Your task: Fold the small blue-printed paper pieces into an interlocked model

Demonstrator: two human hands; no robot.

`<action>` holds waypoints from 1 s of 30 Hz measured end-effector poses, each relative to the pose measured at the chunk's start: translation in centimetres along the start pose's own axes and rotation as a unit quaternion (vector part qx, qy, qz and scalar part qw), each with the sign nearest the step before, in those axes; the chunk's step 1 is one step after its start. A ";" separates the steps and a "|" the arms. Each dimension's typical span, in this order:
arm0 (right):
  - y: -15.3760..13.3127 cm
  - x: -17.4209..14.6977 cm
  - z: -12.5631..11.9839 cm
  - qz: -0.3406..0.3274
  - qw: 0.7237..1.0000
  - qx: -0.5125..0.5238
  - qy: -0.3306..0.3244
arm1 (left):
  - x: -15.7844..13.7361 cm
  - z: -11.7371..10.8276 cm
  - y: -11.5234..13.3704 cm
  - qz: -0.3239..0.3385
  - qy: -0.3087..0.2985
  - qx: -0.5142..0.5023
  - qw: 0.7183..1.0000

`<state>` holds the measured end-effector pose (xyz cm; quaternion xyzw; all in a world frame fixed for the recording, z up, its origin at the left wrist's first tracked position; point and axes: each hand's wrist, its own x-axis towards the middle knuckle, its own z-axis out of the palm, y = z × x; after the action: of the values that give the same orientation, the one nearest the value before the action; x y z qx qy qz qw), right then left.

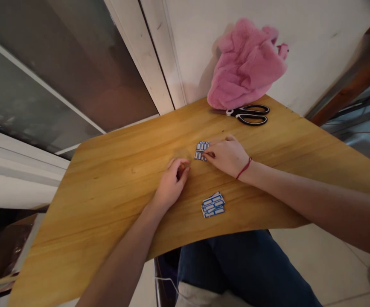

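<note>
My right hand [228,155], with a red cord at the wrist, has its thumb and fingers pinched together on small label sheets [200,146] printed with blue-framed white boxes. The fingers cover the right part of these sheets, which lie on the wooden table. Just left of them is my left hand [172,181], its fingers curled and its thumb close to the index finger. A faint blur shows by those fingertips; I cannot tell what they hold, if anything. Nearer my body lies a loose, overlapping pile of similar blue-framed label sheets [213,204], touched by neither hand.
Black-handled scissors [249,115] lie at the back of the wooden table [108,192], their blades partly under a pink plush cloth [247,64] against the wall. A sliding glass door [76,64] borders the table's far left side. My legs [236,264] are below the front edge.
</note>
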<state>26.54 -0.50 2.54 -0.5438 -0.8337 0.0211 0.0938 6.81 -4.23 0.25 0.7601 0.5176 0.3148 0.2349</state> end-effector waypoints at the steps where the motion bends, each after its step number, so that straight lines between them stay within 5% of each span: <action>1: -0.1 -0.1 -0.1 -0.002 1.000 -0.006 -0.004 | 0.0 0.0 0.0 0.000 -0.002 0.001 1.000; 30: -0.3 0.1 0.6 0.002 0.999 0.000 0.042 | -0.4 0.1 0.1 0.049 -0.066 0.059 0.995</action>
<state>26.17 -0.50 1.98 -0.5463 -0.8277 -0.0018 0.1283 6.85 -4.63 0.18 0.8165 0.4805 0.2436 0.2075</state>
